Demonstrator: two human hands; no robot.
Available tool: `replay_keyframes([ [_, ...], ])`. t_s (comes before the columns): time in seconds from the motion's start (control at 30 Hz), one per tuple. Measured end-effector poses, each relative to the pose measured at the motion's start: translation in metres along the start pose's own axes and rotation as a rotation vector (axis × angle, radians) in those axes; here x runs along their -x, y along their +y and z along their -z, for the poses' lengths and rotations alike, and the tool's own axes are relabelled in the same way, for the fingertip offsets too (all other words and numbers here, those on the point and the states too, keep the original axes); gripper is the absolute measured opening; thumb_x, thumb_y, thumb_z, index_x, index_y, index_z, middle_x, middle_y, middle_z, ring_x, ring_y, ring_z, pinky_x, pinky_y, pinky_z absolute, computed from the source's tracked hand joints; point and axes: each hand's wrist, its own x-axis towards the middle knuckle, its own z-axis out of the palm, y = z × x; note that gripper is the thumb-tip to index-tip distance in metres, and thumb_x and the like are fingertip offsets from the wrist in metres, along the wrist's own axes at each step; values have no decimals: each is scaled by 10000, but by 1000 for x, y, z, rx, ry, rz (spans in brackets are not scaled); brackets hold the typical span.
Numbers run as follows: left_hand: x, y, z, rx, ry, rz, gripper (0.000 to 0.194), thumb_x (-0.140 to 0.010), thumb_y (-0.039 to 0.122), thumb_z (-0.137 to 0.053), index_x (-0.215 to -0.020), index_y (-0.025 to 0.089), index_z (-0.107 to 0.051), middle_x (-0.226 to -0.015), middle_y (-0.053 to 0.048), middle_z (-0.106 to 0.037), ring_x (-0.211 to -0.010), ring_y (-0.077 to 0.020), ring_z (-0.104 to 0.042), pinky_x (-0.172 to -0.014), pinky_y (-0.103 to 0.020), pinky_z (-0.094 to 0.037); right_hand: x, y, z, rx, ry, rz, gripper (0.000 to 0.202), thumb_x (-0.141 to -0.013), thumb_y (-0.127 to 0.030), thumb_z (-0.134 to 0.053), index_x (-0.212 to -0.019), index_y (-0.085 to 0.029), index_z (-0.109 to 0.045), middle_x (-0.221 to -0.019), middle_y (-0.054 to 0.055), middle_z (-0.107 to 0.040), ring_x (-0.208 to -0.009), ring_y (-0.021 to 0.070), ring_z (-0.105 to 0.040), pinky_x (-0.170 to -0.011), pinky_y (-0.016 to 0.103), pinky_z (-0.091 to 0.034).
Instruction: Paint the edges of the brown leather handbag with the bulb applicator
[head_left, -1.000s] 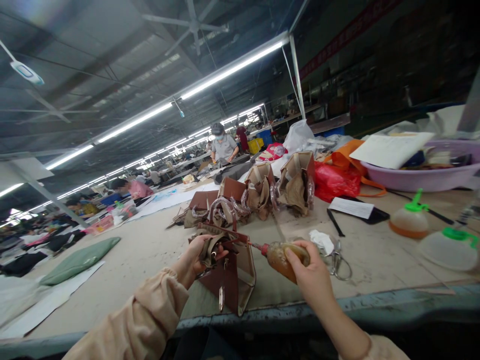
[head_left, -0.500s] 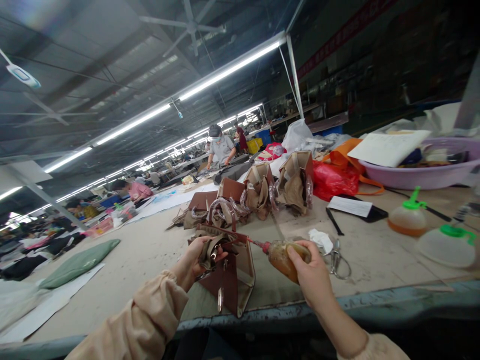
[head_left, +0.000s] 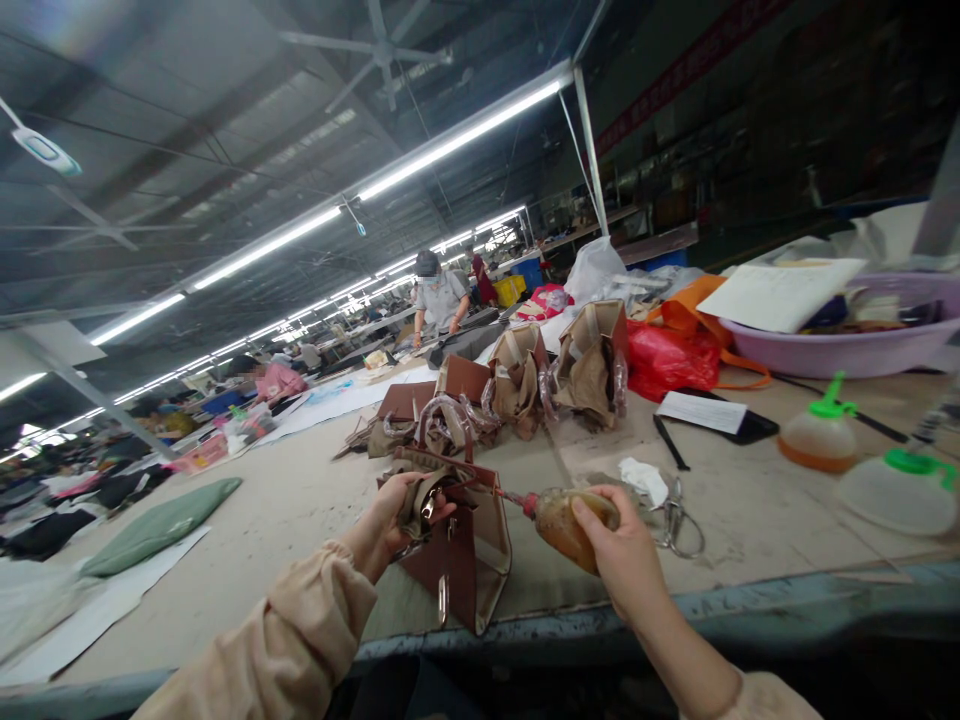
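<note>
**Glue nozzle going into a brown bag at the bench edge**

Here, low in the middle of the frame, the left hand (head_left: 391,512) is closing its fingers around the top fold of the brown handbag (head_left: 457,555), propping it upright and open at the table (head_left: 247,520) edge. The right hand (head_left: 616,548) is wrapping snugly around an amber squeeze bottle (head_left: 564,518), lying nearly level, its red nozzle pointing left into the bag's mouth. Scissors (head_left: 679,525) are lying just right.

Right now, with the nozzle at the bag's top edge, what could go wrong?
The squeeze bottle in the right hand lies nearly level, so glue may drip onto the brown handbag. The left hand grips right by the nozzle, so its fingers could be smeared. The handbag stands near the table edge and might tip off.
</note>
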Motion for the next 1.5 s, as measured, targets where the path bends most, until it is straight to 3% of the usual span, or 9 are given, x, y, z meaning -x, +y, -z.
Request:
replay_keyframes([
  [0.27, 5, -1, -4, -104, 32, -33, 211, -868, 123, -421, -747, 89, -591, -435, -69, -592, -391, -162, -582, -533, -350, -612, -1, 3, -3, -148, 40, -55, 436, -687, -562, -666, -942, -222, -570, -815, 18, -644, -767, 221, -594, -689, 320, -467],
  [0.63, 6, -3, -4, -92, 38, -43, 205, -868, 120, -423, -755, 86, -590, -450, -80, -609, -390, -159, -585, -526, -354, -609, 1, -6, -6, -369, 2, -319, 517, -537, -546, -730, -900, -238, -529, -732, 0, -625, -662, 218, -605, -534, 300, -479],
  [0.97, 6, -3, -3, -85, 40, -58, 198, -867, 111, -423, -777, 72, -594, -472, -84, -628, -384, -152, -586, -528, -358, -613, 3, 9, -7, -483, -92, -468, 524, -571, -492, -755, -976, -248, -529, -733, 10, -675, -639, 246, -658, -498, 331, -507],
  [1.1, 5, -4, -1, -79, 35, -53, 175, -861, 120, -435, -807, 81, -597, -494, -82, -643, -391, -160, -597, -506, -357, -612, 3, 3, -9, -508, -26, -468, 491, -569, -472, -755, -945, -244, -537, -712, 8, -677, -610, 239, -659, -482, 324, -502],
  [1.37, 4, -4, 0, -88, 41, -65, 178, -854, 116, -447, -773, 71, -600, -476, -88, -627, -394, -162, -595, -537, -360, -614, 2, 14, -5, -514, -106, -483, 510, -590, -476, -772, -981, -250, -535, -771, 3, -678, -671, 235, -664, -531, 321, -516],
  [1.5, 3, -5, 0, -86, 45, -52, 169, -852, 118, -455, -781, 73, -602, -493, -93, -636, -398, -168, -601, -525, -355, -611, 2, 8, -6, -556, -48, -475, 508, -558, -466, -791, -941, -247, -540, -759, -9, -661, -671, 220, -651, -536, 295, -506],
])
